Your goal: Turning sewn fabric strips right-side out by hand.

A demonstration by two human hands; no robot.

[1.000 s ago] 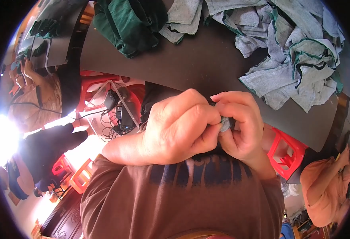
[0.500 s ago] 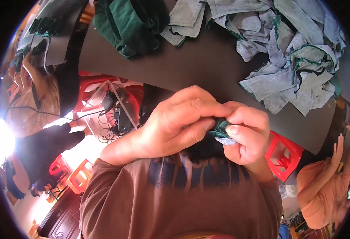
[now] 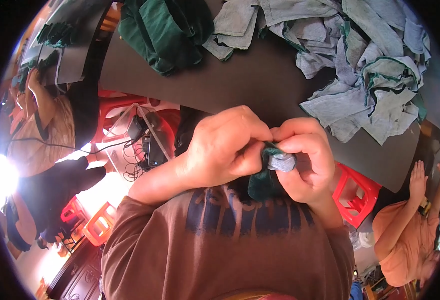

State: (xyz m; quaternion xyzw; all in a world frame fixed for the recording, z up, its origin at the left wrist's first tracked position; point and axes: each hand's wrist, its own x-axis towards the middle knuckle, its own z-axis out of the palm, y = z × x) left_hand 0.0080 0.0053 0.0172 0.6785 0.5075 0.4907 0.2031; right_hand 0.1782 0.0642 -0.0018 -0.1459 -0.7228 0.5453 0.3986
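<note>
Close in front of my chest, both hands pinch a small piece of green and grey fabric (image 3: 263, 182). My left hand (image 3: 225, 145) is closed, thumb and fingers gripping its upper green edge. Right beside it, my right hand (image 3: 307, 157) is closed too, with the grey underside folded over a fingertip. A green flap hangs down between the hands. The fingertips meet at the top and hide part of the cloth.
A dark table (image 3: 190, 82) holds a green fabric bundle (image 3: 162, 35) and a pile of grey, green-edged cloth pieces (image 3: 380, 100). Red stools (image 3: 355, 195) stand under it. Cables and a black adapter (image 3: 155, 150) lie left. Co-workers sit at left (image 3: 45, 120) and right (image 3: 400, 235).
The fabric has turned between my fingers; a green flap now hangs lower and more grey shows. My right hand has shifted slightly. The right co-worker's hands have moved.
</note>
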